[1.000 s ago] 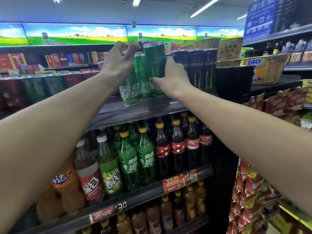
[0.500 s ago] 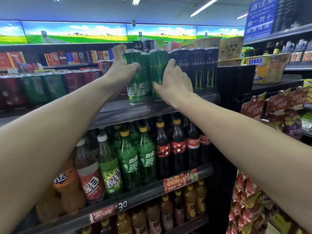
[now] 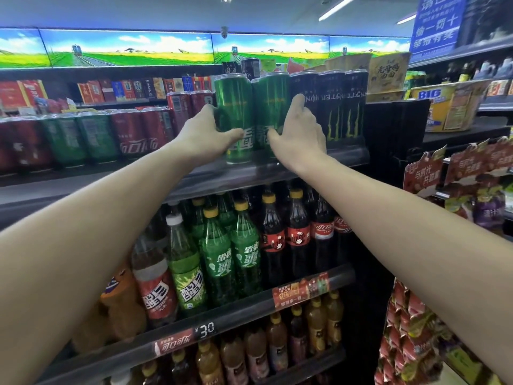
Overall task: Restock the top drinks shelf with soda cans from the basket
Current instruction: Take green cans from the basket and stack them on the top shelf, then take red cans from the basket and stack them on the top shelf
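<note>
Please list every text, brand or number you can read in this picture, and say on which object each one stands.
"¥30": price strip under the bottle shelf.
"BIG": yellow tub at right.
"可口可乐": red tag on the same strip.
"雪碧": green bottle.
Monster lettering, upside down: black cans.
Blue sign, cigarette packs: too blurred.

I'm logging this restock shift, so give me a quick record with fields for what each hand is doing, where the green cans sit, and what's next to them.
left hand: grips left green can
right hand: grips right green can
green cans: upright, side by side, on front edge of top shelf
right neighbour: black energy drink cans
left neighbour: red cola cans
shelf below: green and dark soda bottles
basket: not in view
</note>
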A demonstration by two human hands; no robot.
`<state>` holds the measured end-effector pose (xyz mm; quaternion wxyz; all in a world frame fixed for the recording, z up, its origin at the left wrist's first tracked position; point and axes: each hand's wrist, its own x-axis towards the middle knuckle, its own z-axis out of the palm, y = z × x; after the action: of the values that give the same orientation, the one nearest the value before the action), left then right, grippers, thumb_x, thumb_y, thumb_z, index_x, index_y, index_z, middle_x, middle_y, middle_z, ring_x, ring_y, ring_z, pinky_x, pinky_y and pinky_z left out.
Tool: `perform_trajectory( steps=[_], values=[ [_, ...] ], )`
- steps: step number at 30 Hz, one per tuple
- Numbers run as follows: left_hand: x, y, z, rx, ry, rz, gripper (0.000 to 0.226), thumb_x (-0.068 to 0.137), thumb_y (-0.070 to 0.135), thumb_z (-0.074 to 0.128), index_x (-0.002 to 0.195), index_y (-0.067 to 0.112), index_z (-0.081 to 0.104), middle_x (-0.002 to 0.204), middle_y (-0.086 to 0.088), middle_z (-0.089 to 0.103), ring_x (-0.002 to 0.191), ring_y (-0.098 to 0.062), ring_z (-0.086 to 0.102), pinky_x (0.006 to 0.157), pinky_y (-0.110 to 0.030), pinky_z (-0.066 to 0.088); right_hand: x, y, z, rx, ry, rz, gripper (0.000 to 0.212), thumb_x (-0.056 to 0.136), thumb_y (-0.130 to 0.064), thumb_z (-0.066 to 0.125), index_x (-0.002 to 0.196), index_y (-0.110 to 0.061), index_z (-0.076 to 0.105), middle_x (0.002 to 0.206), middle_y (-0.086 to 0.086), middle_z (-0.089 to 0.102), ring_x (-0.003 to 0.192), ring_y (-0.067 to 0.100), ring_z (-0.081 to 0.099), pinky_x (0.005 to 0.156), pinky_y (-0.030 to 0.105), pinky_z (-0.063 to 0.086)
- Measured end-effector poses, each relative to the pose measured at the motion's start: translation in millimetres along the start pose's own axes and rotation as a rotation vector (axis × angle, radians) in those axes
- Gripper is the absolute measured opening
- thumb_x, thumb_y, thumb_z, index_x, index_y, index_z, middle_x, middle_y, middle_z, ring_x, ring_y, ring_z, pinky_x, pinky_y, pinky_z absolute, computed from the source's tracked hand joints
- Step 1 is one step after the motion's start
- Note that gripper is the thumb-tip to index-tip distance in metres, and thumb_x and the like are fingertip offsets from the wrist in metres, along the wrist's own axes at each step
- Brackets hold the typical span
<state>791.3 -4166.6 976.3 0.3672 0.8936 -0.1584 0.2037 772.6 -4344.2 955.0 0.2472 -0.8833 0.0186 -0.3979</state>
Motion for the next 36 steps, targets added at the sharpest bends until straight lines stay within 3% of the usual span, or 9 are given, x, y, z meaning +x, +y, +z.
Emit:
perform_trajectory(
  steps=[4,8,12,17,20,24,29,32,36],
  values=[
    [-1.4,6.9,10.6,-0.005,0.030,0.010,0.048,0.096,0.046,0.068,0.124,0.014,0.046,0.095,0.007,0.057,0.081,-0.004,0.054,0.062,-0.019,0.037,1.3,1.8,0.8,0.035,-0.013,0.017,0.055,0.098,-0.030,0.059,0.139,-0.008,0.030,0.124,0.013,0.055,0.090,0.027,0.053,0.070,0.038,0.040],
    [-2.6,12.7,14.6,-0.018,0.035,0.047,0.042,0.097,0.043,0.069,0.126,0.019,0.051,0.095,0.012,0.056,0.085,-0.007,0.056,0.077,-0.022,0.040,-0.4,4.3,0.3,0.066,-0.027,0.013,0.058,0.096,-0.029,0.060,0.140,-0.007,0.030,0.126,0.014,0.054,0.094,0.029,0.056,0.070,0.037,0.040],
    [-4.6,12.9,14.5,-0.030,0.049,0.052,0.031,0.098,0.041,0.068,0.112,0.024,0.046,0.087,0.018,0.052,0.075,0.003,0.049,0.061,-0.014,0.034,-4.0,5.8,-1.8,0.060,-0.040,0.008,0.056,0.096,-0.026,0.061,0.140,-0.007,0.031,0.129,0.014,0.051,0.090,0.025,0.050,0.070,0.036,0.039],
    [-9.9,16.5,15.6,0.029,0.039,0.048,0.050,0.100,0.043,0.064,0.137,0.012,0.049,0.102,0.005,0.058,0.075,0.001,0.050,0.074,-0.023,0.039,-6.0,4.8,-5.4,0.078,-0.064,0.018,0.054,0.096,-0.023,0.062,0.139,-0.006,0.033,0.132,0.015,0.049,0.092,0.023,0.048,0.072,0.034,0.038],
    [-22.4,21.7,14.9,0.139,0.040,0.038,0.065,0.099,0.044,0.065,0.145,0.005,0.039,0.119,-0.009,0.061,0.086,-0.016,0.057,0.079,-0.029,0.042,-16.7,4.2,-5.9,0.130,-0.004,0.007,0.045,0.095,-0.020,0.061,0.131,-0.007,0.038,0.125,0.012,0.047,0.091,0.022,0.048,0.072,0.032,0.036],
    [-52.7,15.5,13.2,0.226,0.164,0.168,0.054,0.099,0.035,0.065,0.140,0.008,0.042,0.117,-0.008,0.060,0.097,-0.021,0.055,0.083,-0.033,0.044,-47.9,4.1,0.0,0.230,0.127,-0.101,0.023,0.092,-0.016,0.059,0.108,-0.008,0.044,0.103,0.006,0.048,0.081,0.020,0.048,0.066,0.032,0.037],
    [-131.8,-29.7,18.2,0.337,0.380,0.373,0.036,0.090,0.019,0.061,0.124,0.009,0.054,0.114,-0.008,0.057,0.098,-0.021,0.057,0.081,-0.035,0.048,-122.9,3.6,32.3,0.451,0.046,-0.143,0.016,0.087,-0.012,0.058,0.096,-0.006,0.047,0.086,0.008,0.054,0.074,0.022,0.052,0.065,0.039,0.047],
    [-196.5,-74.8,39.8,0.361,0.213,0.301,0.031,0.088,0.019,0.060,0.118,0.012,0.057,0.108,-0.004,0.057,0.089,-0.022,0.058,0.076,-0.039,0.050,-185.7,5.8,65.5,0.525,-0.101,-0.125,0.017,0.086,-0.014,0.059,0.094,-0.010,0.045,0.084,0.004,0.053,0.073,0.019,0.050,0.065,0.036,0.045],
    [-292.6,-158.4,79.7,0.439,-0.105,0.042,0.036,0.093,0.025,0.061,0.127,0.015,0.054,0.114,-0.005,0.057,0.100,-0.029,0.059,0.079,-0.045,0.052,-285.7,16.3,118.8,0.569,-0.386,-0.064,0.018,0.090,-0.017,0.060,0.099,-0.011,0.046,0.089,0.006,0.055,0.076,0.019,0.053,0.068,0.035,0.046]
  ],
)
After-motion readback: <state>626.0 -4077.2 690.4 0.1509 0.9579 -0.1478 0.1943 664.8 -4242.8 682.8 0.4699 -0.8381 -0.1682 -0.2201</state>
